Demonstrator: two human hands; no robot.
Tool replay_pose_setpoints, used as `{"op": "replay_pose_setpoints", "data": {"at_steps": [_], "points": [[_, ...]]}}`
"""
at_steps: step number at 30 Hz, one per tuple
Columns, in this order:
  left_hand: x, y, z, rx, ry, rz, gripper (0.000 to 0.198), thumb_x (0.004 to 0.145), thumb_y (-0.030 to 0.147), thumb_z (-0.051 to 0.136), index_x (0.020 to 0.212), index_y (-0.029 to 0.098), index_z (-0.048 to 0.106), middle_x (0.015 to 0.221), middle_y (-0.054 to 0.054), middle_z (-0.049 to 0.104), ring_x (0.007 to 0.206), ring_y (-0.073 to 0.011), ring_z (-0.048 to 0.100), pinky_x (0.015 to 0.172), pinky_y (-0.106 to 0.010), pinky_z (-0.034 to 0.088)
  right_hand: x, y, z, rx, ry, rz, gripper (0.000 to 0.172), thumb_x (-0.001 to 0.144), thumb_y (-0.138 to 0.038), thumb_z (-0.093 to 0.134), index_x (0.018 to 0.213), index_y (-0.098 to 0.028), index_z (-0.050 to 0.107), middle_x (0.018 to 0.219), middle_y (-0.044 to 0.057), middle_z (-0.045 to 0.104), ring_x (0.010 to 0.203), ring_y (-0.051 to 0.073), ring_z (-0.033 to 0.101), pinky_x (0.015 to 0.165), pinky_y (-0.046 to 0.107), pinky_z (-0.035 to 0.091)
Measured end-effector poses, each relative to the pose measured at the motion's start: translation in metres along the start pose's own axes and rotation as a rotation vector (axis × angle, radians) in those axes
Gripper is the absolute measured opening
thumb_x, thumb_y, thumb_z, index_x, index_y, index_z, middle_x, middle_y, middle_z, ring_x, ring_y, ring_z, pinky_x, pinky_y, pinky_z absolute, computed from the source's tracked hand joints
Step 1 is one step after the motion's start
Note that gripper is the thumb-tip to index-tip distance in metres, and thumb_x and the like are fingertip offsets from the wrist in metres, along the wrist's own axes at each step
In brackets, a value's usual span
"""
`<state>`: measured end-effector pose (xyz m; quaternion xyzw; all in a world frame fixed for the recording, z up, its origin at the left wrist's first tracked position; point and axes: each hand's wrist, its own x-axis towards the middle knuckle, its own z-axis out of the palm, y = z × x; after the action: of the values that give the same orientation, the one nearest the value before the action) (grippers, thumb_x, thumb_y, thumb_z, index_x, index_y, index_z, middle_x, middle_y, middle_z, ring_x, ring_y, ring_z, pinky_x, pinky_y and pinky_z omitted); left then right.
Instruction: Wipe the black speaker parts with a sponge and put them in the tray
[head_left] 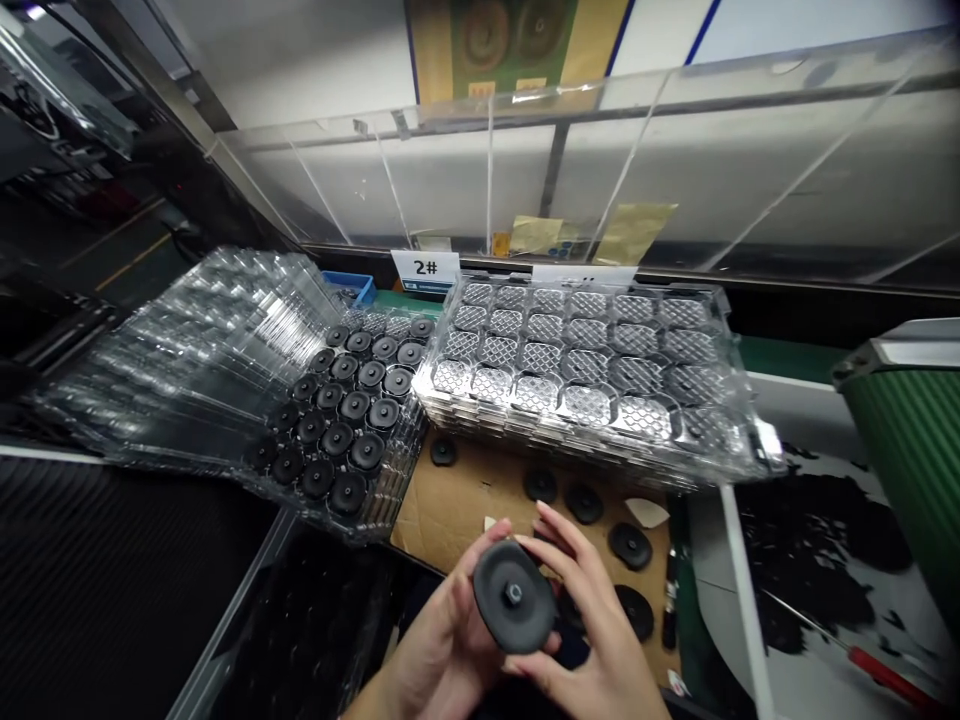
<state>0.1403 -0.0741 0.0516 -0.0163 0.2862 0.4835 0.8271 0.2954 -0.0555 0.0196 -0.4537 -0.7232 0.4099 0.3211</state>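
factory assembly line, indoors: a card marked "2#" (pixel 424 268) stands at the work station behind stacked clear blister trays (pixel 577 350) of black round parts (pixel 352 405), beside a dark conveyor belt (pixel 127 560), under a clear acrylic guard (pixel 600 170), with a green bin (pixel 907 450) at the line's edge.

A clear plastic screen (pixel 465 170) runs along the top; behind it, a white wall (pixel 300 60) with a poster (pixel 510 40); dark floor (pixel 127 250) at upper left.
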Motion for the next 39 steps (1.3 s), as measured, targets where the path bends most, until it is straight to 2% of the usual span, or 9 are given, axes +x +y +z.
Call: {"op": "replay_pose_setpoints", "data": {"at_steps": [4, 7, 9, 13, 16, 24, 32, 36, 39], "points": [[-0.001, 0.0, -0.022, 0.044, 0.13, 0.05, 0.057, 0.059, 0.033, 0.078, 0.113, 0.034, 0.061, 0.116, -0.004, 0.067, 0.109, -0.0249, 0.06, 0.091, -0.034, 0.044, 0.0, 0.015, 0.031, 0.156, -0.014, 0.053, 0.063, 0.076, -0.059, 0.057, 0.127, -0.025, 0.043, 0.138, 0.013, 0.042, 0.129, 0.032, 0.038, 0.101, 0.045, 0.039], [0.002, 0.002, -0.041, -0.025, 0.201, 0.091, 0.042, 0.068, 0.035, 0.071, 0.109, 0.032, 0.064, 0.117, -0.005, 0.066, 0.105, -0.0208, 0.062, 0.091, -0.03, 0.044, 0.004, 0.049, 0.054, 0.181, -0.153, 0.107, 0.074, 0.08, -0.064, 0.047, 0.139, -0.023, 0.028, 0.133, 0.014, 0.048, 0.124, 0.028, 0.046, 0.095, 0.039, 0.045], [0.004, 0.006, -0.053, -0.076, 0.241, 0.12, 0.037, 0.07, 0.037, 0.068, 0.107, 0.033, 0.065, 0.119, -0.005, 0.065, 0.107, -0.021, 0.061, 0.093, -0.032, 0.042, 0.011, 0.084, 0.069, 0.085, -0.22, 0.192, 0.065, 0.089, -0.055, 0.039, 0.143, -0.023, 0.021, 0.124, 0.013, 0.056, 0.112, 0.023, 0.056, 0.085, 0.035, 0.05], [0.005, 0.02, -0.067, -0.093, 0.316, 0.145, 0.045, 0.066, 0.038, 0.072, 0.11, 0.036, 0.062, 0.125, -0.005, 0.061, 0.115, -0.0279, 0.055, 0.102, -0.042, 0.035, 0.021, 0.15, 0.102, -0.157, -0.196, 0.338, 0.036, 0.093, -0.038, 0.043, 0.125, -0.022, 0.047, 0.112, 0.009, 0.059, 0.095, 0.021, 0.06, 0.083, 0.043, 0.049], [0.006, 0.035, -0.068, -0.079, 0.341, 0.181, 0.044, 0.068, 0.034, 0.071, 0.111, 0.035, 0.061, 0.124, -0.006, 0.061, 0.119, -0.0292, 0.052, 0.107, -0.045, 0.03, 0.021, 0.172, 0.125, -0.271, -0.258, 0.327, 0.029, 0.089, -0.034, 0.054, 0.113, -0.019, 0.055, 0.114, 0.007, 0.058, 0.097, 0.02, 0.058, 0.084, 0.042, 0.048], [0.016, 0.062, -0.055, -0.099, 0.319, 0.233, 0.042, 0.069, 0.04, 0.067, 0.111, 0.032, 0.063, 0.123, -0.005, 0.063, 0.119, -0.0281, 0.052, 0.107, -0.041, 0.033, 0.025, 0.189, 0.135, -0.339, -0.267, 0.291, 0.03, 0.089, -0.028, 0.055, 0.117, -0.018, 0.054, 0.12, 0.007, 0.055, 0.105, 0.022, 0.056, 0.088, 0.046, 0.046], [0.018, 0.05, -0.048, -0.08, 0.312, 0.267, 0.039, 0.072, 0.038, 0.066, 0.11, 0.032, 0.063, 0.118, -0.006, 0.066, 0.116, -0.0261, 0.056, 0.105, -0.041, 0.036, 0.031, 0.2, 0.121, -0.178, -0.165, 0.632, 0.023, 0.09, -0.029, 0.053, 0.109, -0.016, 0.056, 0.106, 0.005, 0.061, 0.087, 0.017, 0.062, 0.074, 0.035, 0.053], [0.015, 0.041, -0.046, -0.065, 0.269, 0.227, 0.041, 0.068, 0.038, 0.068, 0.108, 0.032, 0.065, 0.117, -0.006, 0.067, 0.115, -0.0281, 0.056, 0.105, -0.04, 0.035, 0.025, 0.179, 0.11, 0.009, -0.249, 0.768, 0.023, 0.092, -0.032, 0.051, 0.105, -0.014, 0.056, 0.087, 0.001, 0.063, 0.063, 0.01, 0.061, 0.056, 0.025, 0.052], [0.013, 0.034, -0.04, -0.094, 0.266, 0.206, 0.04, 0.068, 0.038, 0.069, 0.108, 0.031, 0.065, 0.117, -0.006, 0.067, 0.114, -0.0281, 0.057, 0.101, -0.036, 0.039, 0.004, 0.145, 0.09, 0.161, -0.341, 0.73, 0.028, 0.094, -0.037, 0.045, 0.104, -0.014, 0.056, 0.075, -0.001, 0.063, 0.051, 0.008, 0.057, 0.047, 0.021, 0.048]]}}
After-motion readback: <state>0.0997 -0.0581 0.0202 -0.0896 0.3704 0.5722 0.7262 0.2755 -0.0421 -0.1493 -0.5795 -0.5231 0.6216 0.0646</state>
